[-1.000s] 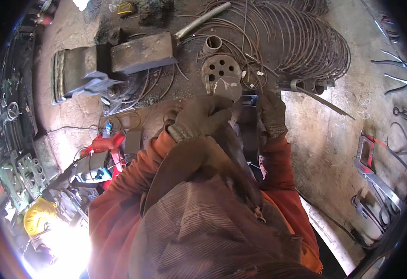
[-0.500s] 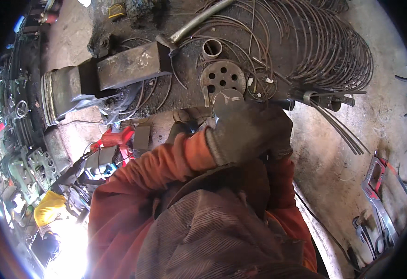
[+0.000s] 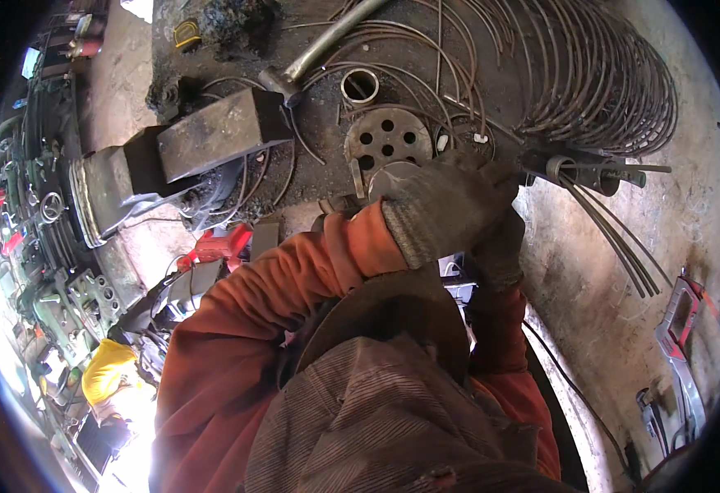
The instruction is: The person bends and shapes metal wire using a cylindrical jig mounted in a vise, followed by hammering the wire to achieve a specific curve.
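- Perhaps to work together, the left hand (image 3: 449,205) crosses toward the right hand (image 3: 498,246); I cannot tell what their overlapped fingers hold.
- Partly covered, the disc (image 3: 391,176) sits just left, probably for reach.
- A ring (image 3: 552,168) likely bunches the rods (image 3: 611,240).

I can't read a single word, number or sign anywhere from where I stand; the pale scrawls (image 3: 690,202) on the concrete (image 3: 570,275) are too faint to make out.
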A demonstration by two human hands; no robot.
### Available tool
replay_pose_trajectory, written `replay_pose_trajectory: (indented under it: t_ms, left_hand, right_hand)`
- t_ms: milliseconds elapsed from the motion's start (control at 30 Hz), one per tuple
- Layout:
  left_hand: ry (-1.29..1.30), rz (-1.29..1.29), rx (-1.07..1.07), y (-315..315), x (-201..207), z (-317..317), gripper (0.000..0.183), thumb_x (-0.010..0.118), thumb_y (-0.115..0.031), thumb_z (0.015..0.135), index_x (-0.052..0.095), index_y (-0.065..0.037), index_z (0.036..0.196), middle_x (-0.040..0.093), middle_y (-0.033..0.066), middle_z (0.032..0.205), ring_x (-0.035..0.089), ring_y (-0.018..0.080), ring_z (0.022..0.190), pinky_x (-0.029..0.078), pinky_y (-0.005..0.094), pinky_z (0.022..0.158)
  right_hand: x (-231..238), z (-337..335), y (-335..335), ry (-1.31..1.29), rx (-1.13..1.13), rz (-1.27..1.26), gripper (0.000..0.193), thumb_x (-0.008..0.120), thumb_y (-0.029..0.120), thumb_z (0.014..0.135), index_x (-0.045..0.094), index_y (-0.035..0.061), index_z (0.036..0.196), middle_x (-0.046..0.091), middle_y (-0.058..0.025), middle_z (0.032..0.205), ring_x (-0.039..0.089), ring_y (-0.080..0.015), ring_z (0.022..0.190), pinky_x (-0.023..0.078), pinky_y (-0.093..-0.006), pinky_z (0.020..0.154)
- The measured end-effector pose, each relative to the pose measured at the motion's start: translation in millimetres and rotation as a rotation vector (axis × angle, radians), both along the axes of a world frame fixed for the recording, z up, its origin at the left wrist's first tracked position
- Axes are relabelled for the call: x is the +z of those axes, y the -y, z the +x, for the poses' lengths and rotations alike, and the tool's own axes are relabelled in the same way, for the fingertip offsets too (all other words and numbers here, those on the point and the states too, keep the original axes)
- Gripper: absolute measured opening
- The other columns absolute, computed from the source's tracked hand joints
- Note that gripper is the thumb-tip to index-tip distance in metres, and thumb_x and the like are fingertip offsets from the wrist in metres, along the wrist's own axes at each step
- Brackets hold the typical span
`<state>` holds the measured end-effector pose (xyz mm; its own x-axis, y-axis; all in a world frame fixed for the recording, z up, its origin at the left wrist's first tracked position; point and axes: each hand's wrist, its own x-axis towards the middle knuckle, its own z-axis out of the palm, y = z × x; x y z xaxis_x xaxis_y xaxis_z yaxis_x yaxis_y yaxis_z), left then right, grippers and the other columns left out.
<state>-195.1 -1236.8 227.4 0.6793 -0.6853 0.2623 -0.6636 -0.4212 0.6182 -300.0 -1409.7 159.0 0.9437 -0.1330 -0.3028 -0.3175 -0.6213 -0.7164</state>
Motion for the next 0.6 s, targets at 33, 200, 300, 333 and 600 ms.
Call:
replay_pose_trajectory:
  t_ms: [33, 200, 300, 333, 600]
  left_hand:
    - [0.001, 0.003, -0.005, 1, 0, 1, 0.038, 0.069, -0.026, 0.089, 0.069, -0.008, 0.121, 0.065, 0.0120, 0.130, 0.062, 0.0352, 0.116, 0.051, 0.0492, 0.096]
    - [-0.073, 0.049, -0.024, -1, 7, 4, 0.039, 0.069, -0.025, 0.088, 0.070, -0.008, 0.122, 0.064, 0.0120, 0.132, 0.062, 0.0347, 0.117, 0.052, 0.0490, 0.097]
    - [0.077, 0.047, -0.031, 0, -2, 4, 0.041, 0.069, -0.026, 0.086, 0.070, -0.008, 0.123, 0.065, 0.0120, 0.128, 0.061, 0.0340, 0.119, 0.050, 0.0493, 0.100]
    - [0.074, 0.048, -0.032, 1, -3, 4, 0.041, 0.069, -0.026, 0.086, 0.070, -0.008, 0.123, 0.065, 0.0120, 0.128, 0.061, 0.0340, 0.119, 0.050, 0.0493, 0.100]
    - [0.036, 0.126, -0.038, 2, -5, 2, 0.050, 0.069, -0.026, 0.080, 0.068, -0.005, 0.126, 0.068, 0.0133, 0.123, 0.059, 0.0341, 0.124, 0.046, 0.0500, 0.108]
  right_hand:
    - [-1, 3, -1, 0.065, -0.012, -0.007, 0.049, 0.071, 0.027, 0.094, 0.060, 0.0039, 0.136, 0.070, -0.0178, 0.122, 0.067, -0.0332, 0.115, 0.053, -0.0409, 0.096]
    - [15, 10, -3, -0.029, 0.004, 0.003, 0.036, 0.060, 0.017, 0.100, 0.061, 0.0045, 0.135, 0.067, -0.0217, 0.130, 0.063, -0.0352, 0.125, 0.051, -0.0399, 0.102]
    - [29, 18, -8, 0.022, 0.094, -0.051, 0.035, 0.059, 0.016, 0.100, 0.062, 0.0045, 0.133, 0.068, -0.0212, 0.126, 0.065, -0.0358, 0.119, 0.052, -0.0400, 0.099]
    - [33, 17, -7, -0.022, 0.049, 0.026, 0.035, 0.060, 0.016, 0.100, 0.062, 0.0043, 0.133, 0.069, -0.0211, 0.125, 0.065, -0.0364, 0.118, 0.052, -0.0406, 0.099]
    - [16, 7, -8, 0.093, 0.020, -0.019, 0.044, 0.068, 0.031, 0.098, 0.061, 0.0045, 0.132, 0.073, -0.0175, 0.113, 0.072, -0.0362, 0.102, 0.057, -0.0400, 0.081]
